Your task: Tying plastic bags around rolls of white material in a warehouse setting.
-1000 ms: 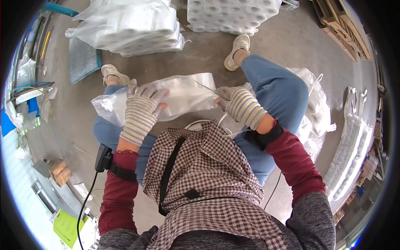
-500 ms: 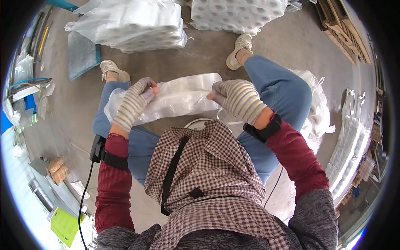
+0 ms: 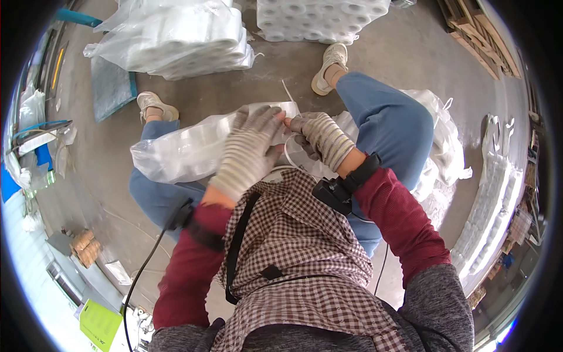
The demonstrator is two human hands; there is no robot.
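A long clear plastic bag [image 3: 176, 152] with pale, shiny contents lies across my lap, between my knees. My left hand [image 3: 249, 141], in a striped fingerless glove, rests over the bag's right part with the fingers stretched out toward its end. Close beside it, my right hand [image 3: 322, 136] is closed at the bag's right end, its fingers bunched on the plastic. The fingertips of both hands almost meet. A thin white strap [image 3: 288, 154] loops down below them, and a narrow strip [image 3: 287, 91] sticks up above. What exactly fills the bag is hard to make out.
Two plastic-wrapped stacks of white rolls [image 3: 193, 44] [image 3: 322, 20] stand on the floor ahead. Full white bags [image 3: 443, 146] lie beside my right knee. Wooden pallets [image 3: 484, 35] are at the far right, a bluish flat pad [image 3: 111, 88] at the left.
My left hand has moved right along the bag to its right end, fingers now stretched over it. My right hand has shifted slightly, and a strip now sticks up there.
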